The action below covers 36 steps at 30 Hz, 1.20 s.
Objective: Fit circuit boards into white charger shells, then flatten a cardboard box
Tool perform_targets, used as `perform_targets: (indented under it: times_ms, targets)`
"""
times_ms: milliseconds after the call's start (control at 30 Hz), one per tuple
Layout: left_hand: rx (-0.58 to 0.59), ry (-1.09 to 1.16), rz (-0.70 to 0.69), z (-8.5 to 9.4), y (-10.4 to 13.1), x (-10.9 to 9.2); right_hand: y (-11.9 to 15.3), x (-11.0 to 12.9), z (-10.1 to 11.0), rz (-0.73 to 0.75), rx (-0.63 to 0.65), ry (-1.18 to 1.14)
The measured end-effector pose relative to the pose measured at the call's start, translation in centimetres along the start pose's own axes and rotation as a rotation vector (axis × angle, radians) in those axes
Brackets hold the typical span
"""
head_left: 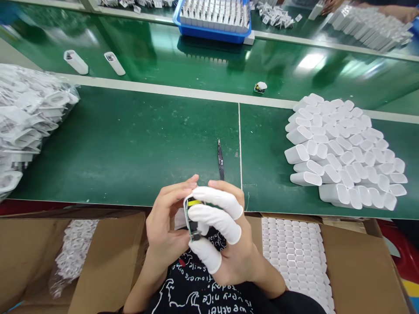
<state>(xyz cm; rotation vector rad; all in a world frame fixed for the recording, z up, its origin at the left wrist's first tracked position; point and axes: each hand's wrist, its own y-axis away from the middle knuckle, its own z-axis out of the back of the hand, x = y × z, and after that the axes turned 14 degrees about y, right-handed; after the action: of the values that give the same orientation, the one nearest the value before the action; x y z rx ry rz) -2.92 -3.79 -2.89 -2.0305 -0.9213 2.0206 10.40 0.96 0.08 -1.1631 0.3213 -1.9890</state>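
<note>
In front of my chest, my left hand (165, 224) and my right hand (237, 240) are closed together around a small circuit board (194, 203) with a yellow-banded component and black parts. White cots cover the thumb and two fingers of my right hand, which pinch the board's edge. A white plastic piece (180, 219) shows between my left fingers and the board; its full shape is hidden. Just beyond my fingertips lies a pair of dark tweezers (221, 159) on the green bench (147, 144).
Stacked white housings (340, 148) stand at right, and a bag of white parts (29, 117) at left. Two housings (76, 62) and a small board (260, 87) lie farther back. A blue tray (212, 32) sits behind. Cardboard boxes (108, 261) flank my lap. Another person's hand (332, 6) is at top right.
</note>
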Motion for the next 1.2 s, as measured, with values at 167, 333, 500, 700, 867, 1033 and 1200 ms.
perform_targets:
  times_ms: [167,333,500,700,867,1033,1200]
  targets:
    - [-0.024,-0.077,-0.057,-0.2,-0.1,0.6,0.8,-0.9,-0.2,-0.240,0.160,-0.238]
    - [0.019,-0.183,-0.201,-0.3,-0.3,1.7,1.1,-1.5,-1.1,-0.549,0.254,-0.713]
    - [0.044,-0.280,-0.250,-0.3,-0.3,2.3,0.6,-2.0,-2.0,-0.662,0.158,-0.748]
    - [-0.103,-0.263,-0.196,-0.6,-0.1,2.6,0.5,-2.4,-1.9,-0.575,0.274,-0.638]
    - [-0.307,-0.385,-0.115,-1.2,-0.3,2.4,1.3,-1.9,-1.9,-0.356,0.118,-0.303]
    - [-0.297,-0.392,-0.068,-2.3,0.2,2.2,1.5,-1.8,-2.5,-0.215,-0.032,-0.066]
    - [-0.099,-0.314,-0.039,-2.3,1.0,2.0,1.2,-3.0,-2.2,-0.103,-0.023,-0.063]
